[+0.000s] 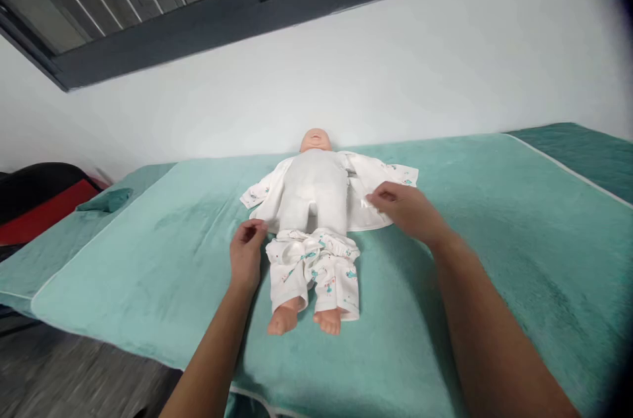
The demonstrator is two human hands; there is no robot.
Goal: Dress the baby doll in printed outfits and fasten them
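Observation:
A baby doll [316, 180] lies on its back, with a white cloth body and bare feet toward me. Its white baby shirt [370, 174] is spread open on both sides, both sleeves stretched outward. White patterned baby pants [311, 266] are bunched around the doll's lower legs. My left hand [247, 250] is closed in a pinch at the lower corner of the shirt's left flap. Over the right flap, my right hand [408, 210] pinches at its inside, near a small white strip. How firmly either hand grips the cloth is partly hidden by the fingers.
A green plush cover [494, 240] lies over the bed under the doll. Behind it rises a white wall [395, 68] with a dark-framed, barred window [148, 42]. A black and red object [49, 200] stands at the far left.

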